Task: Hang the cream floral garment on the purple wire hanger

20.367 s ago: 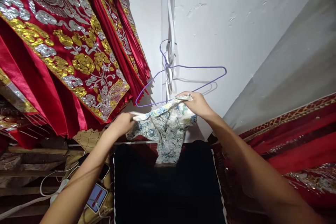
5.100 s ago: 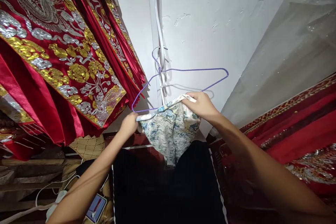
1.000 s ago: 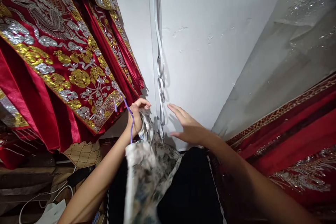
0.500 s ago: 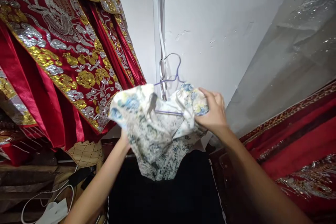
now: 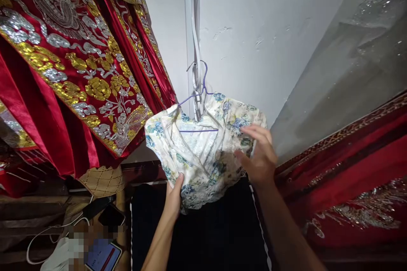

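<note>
A short floral garment [image 5: 190, 165], white with blue flowers and a crossed V neckline, hangs on a thin purple wire hanger [image 5: 205, 80]. The hanger's hook overlaps a pale strap [image 5: 196, 42] on the wall; whether it is caught there I cannot tell. My left hand [image 5: 174, 197] grips the lower left edge of the garment, thumb in front and fingers behind the cloth. At the right sleeve, my right hand [image 5: 260, 159] has its fingers spread, slightly blurred, with no cloth gripped between thumb and fingers.
Red costumes with gold and silver embroidery [image 5: 98, 89] hang at the left. More red beaded cloth [image 5: 359, 216] is at the right, below a clear plastic cover [image 5: 337, 72]. A black surface [image 5: 216, 237] lies below. Phone [image 5: 104, 256] and white cable [image 5: 38, 237] sit lower left.
The garment and hanger have shifted slightly left and now face me flatter. My right hand has let go of the shoulder and opened. My left hand has moved down and right along the garment.
</note>
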`<state>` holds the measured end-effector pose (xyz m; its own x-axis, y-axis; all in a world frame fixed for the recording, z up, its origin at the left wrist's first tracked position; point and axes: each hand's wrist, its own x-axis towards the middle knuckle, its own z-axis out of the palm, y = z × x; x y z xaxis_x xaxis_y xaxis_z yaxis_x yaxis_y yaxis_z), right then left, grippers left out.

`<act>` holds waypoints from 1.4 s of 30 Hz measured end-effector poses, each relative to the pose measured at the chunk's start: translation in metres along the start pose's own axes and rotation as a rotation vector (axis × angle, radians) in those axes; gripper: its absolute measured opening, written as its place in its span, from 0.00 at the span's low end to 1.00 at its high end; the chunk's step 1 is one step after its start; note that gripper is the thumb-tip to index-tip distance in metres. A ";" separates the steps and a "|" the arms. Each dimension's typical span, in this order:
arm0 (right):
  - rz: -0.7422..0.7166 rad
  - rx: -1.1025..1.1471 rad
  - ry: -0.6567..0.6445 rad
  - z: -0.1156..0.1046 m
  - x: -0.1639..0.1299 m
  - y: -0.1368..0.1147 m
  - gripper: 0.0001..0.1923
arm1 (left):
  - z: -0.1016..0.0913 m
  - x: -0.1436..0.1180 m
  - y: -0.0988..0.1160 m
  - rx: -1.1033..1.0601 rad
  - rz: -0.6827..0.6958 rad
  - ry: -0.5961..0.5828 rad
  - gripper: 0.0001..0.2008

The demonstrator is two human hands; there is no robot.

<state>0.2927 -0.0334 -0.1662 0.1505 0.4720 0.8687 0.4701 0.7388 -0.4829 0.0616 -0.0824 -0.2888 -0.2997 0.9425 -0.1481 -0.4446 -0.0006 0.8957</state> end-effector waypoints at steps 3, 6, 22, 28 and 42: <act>0.460 0.204 -0.092 0.015 -0.060 -0.009 0.12 | 0.007 -0.018 0.011 0.049 -0.004 -0.043 0.37; 0.750 0.326 -0.568 0.033 -0.098 -0.020 0.20 | 0.014 -0.026 0.025 0.107 -0.008 -0.110 0.38; 1.009 0.562 -0.448 0.046 -0.128 -0.026 0.18 | -0.014 -0.004 0.004 0.547 0.440 0.280 0.35; 1.012 0.515 -0.591 0.047 -0.125 -0.028 0.15 | 0.000 -0.021 -0.028 0.812 0.703 -0.028 0.20; 0.849 0.625 -0.274 0.050 0.060 -0.031 0.14 | 0.026 -0.017 -0.048 0.768 0.500 -0.459 0.07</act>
<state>0.2442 -0.0038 -0.1050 -0.0184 0.9779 0.2084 -0.2326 0.1986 -0.9521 0.1098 -0.0901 -0.3182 0.1214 0.9302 0.3463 0.3519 -0.3665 0.8613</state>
